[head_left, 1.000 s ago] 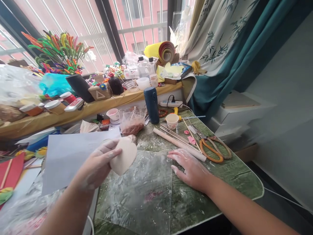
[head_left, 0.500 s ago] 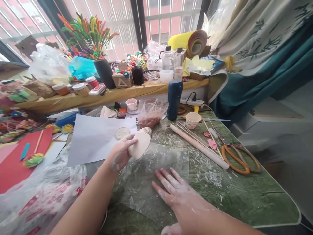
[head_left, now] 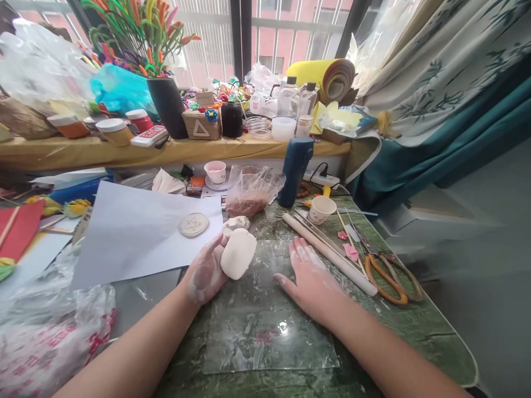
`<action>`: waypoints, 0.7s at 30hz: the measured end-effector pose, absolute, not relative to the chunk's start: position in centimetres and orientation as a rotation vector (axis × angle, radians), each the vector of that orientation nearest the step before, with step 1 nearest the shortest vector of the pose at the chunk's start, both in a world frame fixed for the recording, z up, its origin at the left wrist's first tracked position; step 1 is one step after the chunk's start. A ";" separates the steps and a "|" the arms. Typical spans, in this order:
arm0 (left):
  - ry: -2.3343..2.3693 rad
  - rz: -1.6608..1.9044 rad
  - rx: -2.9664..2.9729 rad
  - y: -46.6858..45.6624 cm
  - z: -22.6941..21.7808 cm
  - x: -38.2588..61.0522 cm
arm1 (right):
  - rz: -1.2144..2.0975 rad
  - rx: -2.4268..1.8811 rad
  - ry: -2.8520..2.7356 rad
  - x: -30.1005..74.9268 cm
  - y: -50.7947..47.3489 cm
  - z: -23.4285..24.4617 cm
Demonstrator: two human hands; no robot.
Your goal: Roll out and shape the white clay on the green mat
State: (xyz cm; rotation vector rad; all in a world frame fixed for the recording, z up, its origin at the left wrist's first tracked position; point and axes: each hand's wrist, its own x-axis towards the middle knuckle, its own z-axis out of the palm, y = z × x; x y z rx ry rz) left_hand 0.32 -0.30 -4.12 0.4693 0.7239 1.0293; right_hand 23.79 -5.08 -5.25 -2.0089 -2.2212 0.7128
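Observation:
My left hand [head_left: 207, 269], dusted with white powder, is closed on a flat, rounded piece of white clay [head_left: 239, 254], held above the table. Just behind that piece lies a small greyish-white lump [head_left: 236, 223]. My right hand [head_left: 309, 273], also powdery, rests with fingers stretched out near the upper right edge of a clear sheet [head_left: 269, 315]; nothing is in it. A round pale disc with a star drawn on it [head_left: 193, 225] lies on white paper [head_left: 136, 232], left of my left hand.
A pale rolling pin [head_left: 332, 254], scissors [head_left: 385, 279] and a paper cup [head_left: 322, 210] lie at right. Behind stand a blue bottle [head_left: 295, 172] and a plastic bag of brownish powder [head_left: 251, 193]. A crumpled plastic bag [head_left: 53, 337] lies front left.
My right hand has moved up and right from the middle of the clear sheet. My left hand still holds the clay piece, now tilted with its broad face toward me. The view has shifted.

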 end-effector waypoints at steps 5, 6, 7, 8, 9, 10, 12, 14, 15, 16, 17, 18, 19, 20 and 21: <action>0.743 1.058 0.375 0.0 -3.7 0.2 | 1.026 -1.247 -2.528 17.4 -7.4 -3.7; 0.741 1.072 0.360 0.0 -3.7 0.1 | 1.064 -1.102 -2.564 17.3 -8.5 -3.5; 0.736 1.085 0.347 0.0 -3.6 0.0 | 1.099 -1.006 -2.592 17.6 -9.5 -3.4; 0.727 1.090 0.334 0.0 -3.6 -0.1 | 1.133 -0.975 -2.612 18.4 -10.3 -3.6; 0.717 1.090 0.323 0.0 -3.6 -0.1 | 1.165 -0.981 -2.640 19.5 -10.9 -3.9; 0.709 1.087 0.314 0.0 -3.7 -0.1 | 1.171 -1.030 -2.668 20.9 -11.1 -4.3; 0.701 1.075 0.299 0.0 -3.8 -0.1 | 1.029 -1.361 -2.634 23.2 -10.4 -5.1; 0.702 1.068 0.292 0.1 -3.9 0.0 | 0.808 -1.713 -2.509 24.0 -8.8 -5.6; 0.701 1.071 0.295 0.1 -4.0 0.0 | 0.727 -1.814 -2.450 23.6 -8.0 -5.7; 0.698 1.070 0.302 0.1 -4.1 0.0 | 0.693 -1.844 -2.424 22.8 -7.4 -5.6; 0.695 1.067 0.314 0.1 -4.1 0.0 | 0.705 -1.803 -2.437 21.7 -7.2 -5.4; 0.689 1.063 0.329 0.1 -4.2 0.0 | 0.761 -1.693 -2.489 20.5 -7.5 -5.2; 0.682 1.057 0.344 0.1 -4.2 0.0 | 0.845 -1.521 -2.565 19.6 -8.1 -4.9; 0.674 1.051 0.360 0.1 -4.3 -0.1 | 0.934 -1.321 -2.641 19.0 -9.0 -4.8; 0.665 1.047 0.375 0.1 -4.4 -0.1 | 1.019 -1.128 -2.709 19.0 -10.0 -4.8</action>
